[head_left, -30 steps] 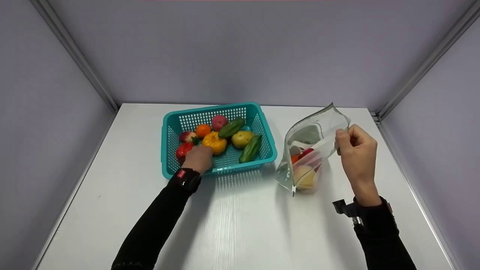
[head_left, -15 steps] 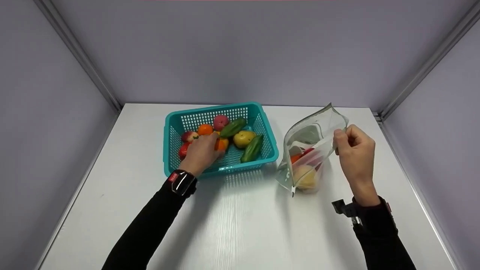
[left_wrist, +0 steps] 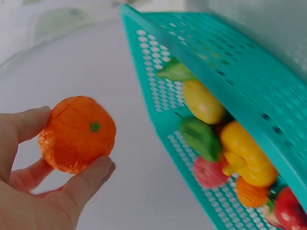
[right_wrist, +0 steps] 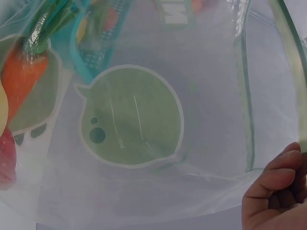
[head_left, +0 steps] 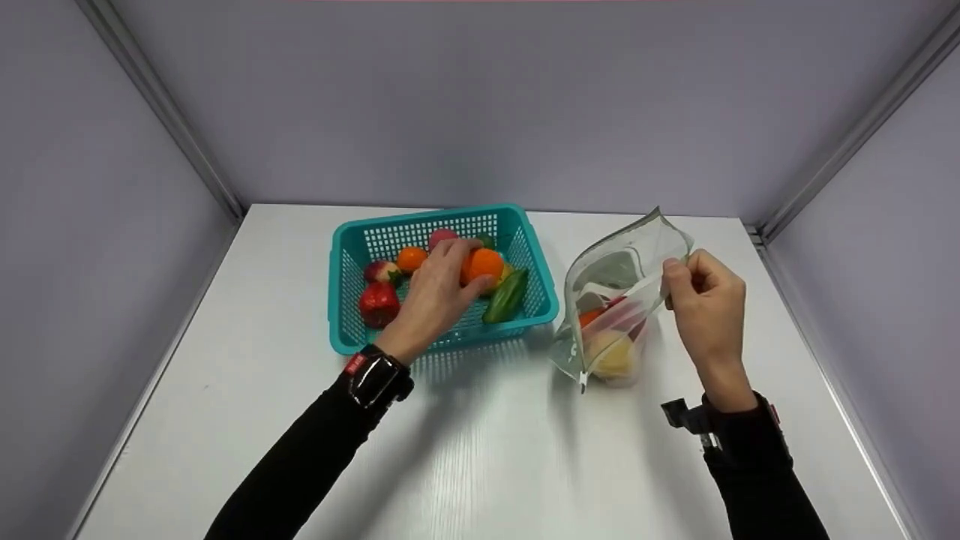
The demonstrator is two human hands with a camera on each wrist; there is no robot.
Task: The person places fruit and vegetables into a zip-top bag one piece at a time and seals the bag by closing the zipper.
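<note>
My left hand [head_left: 431, 300] holds an orange tangerine [head_left: 484, 266] between thumb and fingers, over the basket in the head view. In the left wrist view the tangerine [left_wrist: 79, 134] shows a wrinkled skin and a small green star mark. My right hand [head_left: 706, 322] pinches the upper right rim of a clear zip bag [head_left: 622, 262], whose mouth gapes toward the basket. Inside the bag are a carrot [right_wrist: 24, 79], a pale yellow round item [head_left: 609, 354] and something red, partly veiled by the plastic.
A teal basket [head_left: 442, 341] stands left of the bag. It holds a red pepper [head_left: 379, 304], a cucumber [head_left: 507, 296], a small orange fruit [head_left: 411, 259], a yellow pepper [left_wrist: 247, 153], a yellow fruit [left_wrist: 202, 101] and several others. Grey walls [head_left: 480, 105] surround the white table [head_left: 480, 450].
My left hand has come up from the basket's front left and moved right, with the tangerine now in its fingers. My right hand keeps its hold on the bag, almost still.
</note>
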